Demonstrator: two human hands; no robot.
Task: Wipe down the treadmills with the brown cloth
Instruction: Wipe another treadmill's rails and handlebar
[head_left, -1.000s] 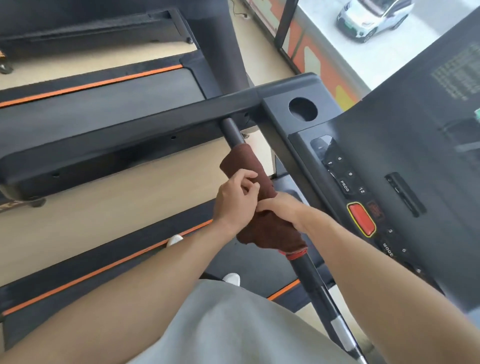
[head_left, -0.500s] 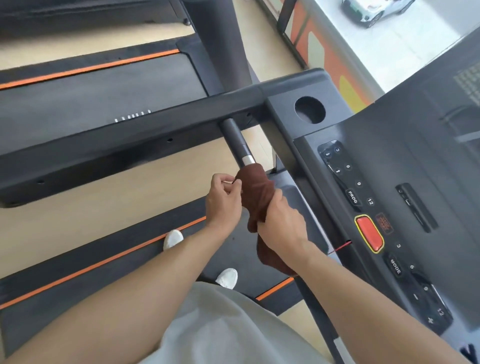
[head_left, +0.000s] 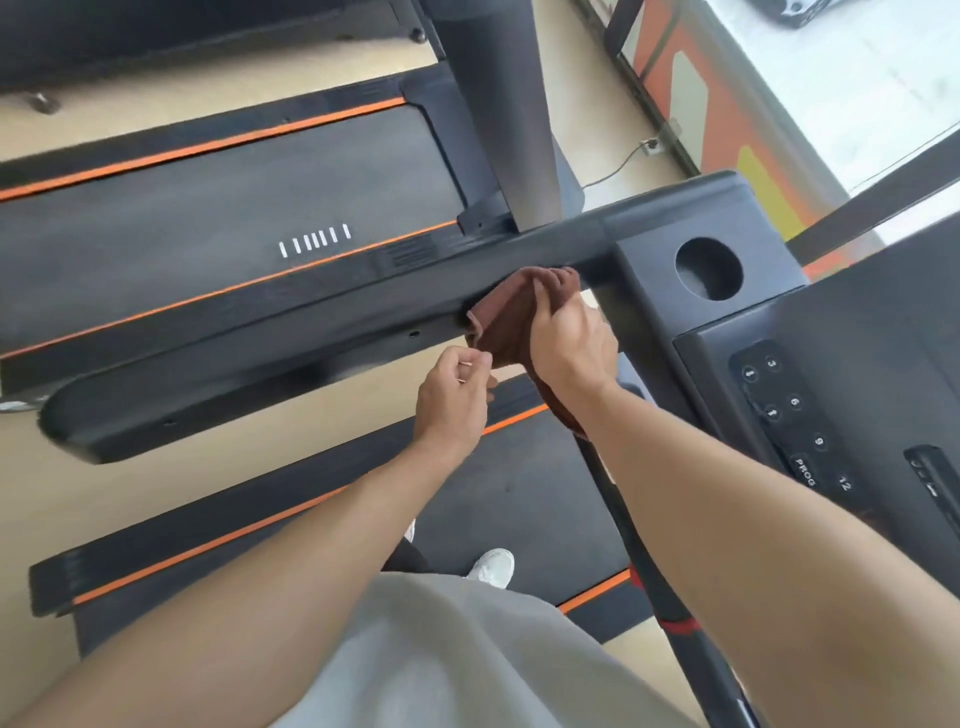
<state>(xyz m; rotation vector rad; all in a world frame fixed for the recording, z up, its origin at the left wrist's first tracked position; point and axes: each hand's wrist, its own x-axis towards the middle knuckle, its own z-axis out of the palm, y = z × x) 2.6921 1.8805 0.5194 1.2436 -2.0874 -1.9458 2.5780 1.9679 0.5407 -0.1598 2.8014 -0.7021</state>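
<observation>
R hand (head_left: 569, 340) is gripping the brown cloth (head_left: 511, 317), fingers curled over it, and pressing it onto the black side handrail (head_left: 270, 364) of the treadmill, right where the rail is meeting the console (head_left: 857, 353). Cloth is bunching at the top edge of the rail, w/ a tail hanging down below the wrist along the thin handlebar (head_left: 618, 499). L hand (head_left: 452, 400) is sitting just beside the cloth, lower-left of it, fingers loosely curled; fingertips are close to the cloth's edge but can't tell if they're pinching it or just touching. Round cup hole (head_left: 709, 267) is showing in the console corner, near the cloth. Keypad (head_left: 795, 415) w/ numbers and PROG is running down the console face. Person is standing on the belt (head_left: 524, 493), white shoe (head_left: 491, 566) visible btwn the forearms. A 2nd treadmill (head_left: 208, 218) w/ orange stripes is lying beyond the rail.
</observation>
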